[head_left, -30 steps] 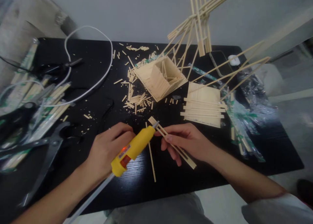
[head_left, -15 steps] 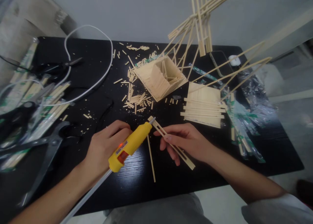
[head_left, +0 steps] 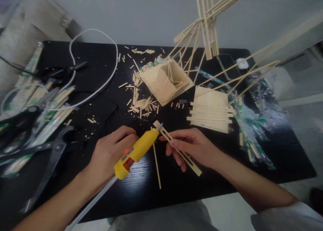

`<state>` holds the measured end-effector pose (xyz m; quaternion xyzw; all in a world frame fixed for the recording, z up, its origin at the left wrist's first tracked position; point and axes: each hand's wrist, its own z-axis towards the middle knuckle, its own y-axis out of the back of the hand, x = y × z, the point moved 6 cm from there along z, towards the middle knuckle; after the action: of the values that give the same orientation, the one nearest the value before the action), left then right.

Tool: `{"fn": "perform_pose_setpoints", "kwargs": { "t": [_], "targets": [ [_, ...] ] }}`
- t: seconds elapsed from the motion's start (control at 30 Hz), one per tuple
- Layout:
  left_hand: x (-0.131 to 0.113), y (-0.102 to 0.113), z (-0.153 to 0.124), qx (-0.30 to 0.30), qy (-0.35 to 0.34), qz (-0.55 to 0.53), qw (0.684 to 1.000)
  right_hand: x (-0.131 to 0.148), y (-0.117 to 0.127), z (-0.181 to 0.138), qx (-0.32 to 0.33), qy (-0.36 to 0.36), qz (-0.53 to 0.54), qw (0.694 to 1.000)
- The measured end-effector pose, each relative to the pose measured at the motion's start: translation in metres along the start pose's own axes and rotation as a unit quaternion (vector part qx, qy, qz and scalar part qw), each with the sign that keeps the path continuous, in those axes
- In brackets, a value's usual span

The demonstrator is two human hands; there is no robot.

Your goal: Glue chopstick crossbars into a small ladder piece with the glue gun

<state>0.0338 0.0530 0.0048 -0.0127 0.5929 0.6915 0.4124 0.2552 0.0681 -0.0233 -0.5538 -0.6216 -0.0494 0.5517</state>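
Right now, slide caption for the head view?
Left hand points yellow glue gun at joined sticks held in right hand over black table.

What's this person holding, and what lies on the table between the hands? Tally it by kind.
1 yellow glue gun, left hand
1 glued stick piece, right hand
1 loose stick, on the table
Total: 3

Glue gun (head_left: 136,150) in left hand (head_left: 111,153) slid back a little toward the table's near-left corner half a second ago. It is now pushed forward again, its nozzle back by the far end of the stick frame (head_left: 178,149) held in right hand (head_left: 194,146), roughly where it was a second ago. Head camera tipped slightly, so everything on the table (head_left: 277,157) sits a touch lower in view.
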Motion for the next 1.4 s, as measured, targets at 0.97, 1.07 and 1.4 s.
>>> {"fn": "perform_pose_setpoints", "kwargs": {
  "t": [0.97,1.07,1.4],
  "targets": [
    [0.0016,0.0005,0.0004,0.014,0.014,-0.034,0.999,-0.0016,0.0038,-0.0049,-0.057,0.067,-0.15,0.985],
    [0.0017,0.0039,0.0012,0.005,0.029,-0.031,0.999,-0.0012,0.0042,-0.0051,-0.059,0.071,-0.165,0.982],
    [0.001,0.0079,0.002,0.017,0.048,-0.028,0.998,0.0004,0.0059,-0.0054,-0.067,0.104,-0.222,0.967]
  ]
}}
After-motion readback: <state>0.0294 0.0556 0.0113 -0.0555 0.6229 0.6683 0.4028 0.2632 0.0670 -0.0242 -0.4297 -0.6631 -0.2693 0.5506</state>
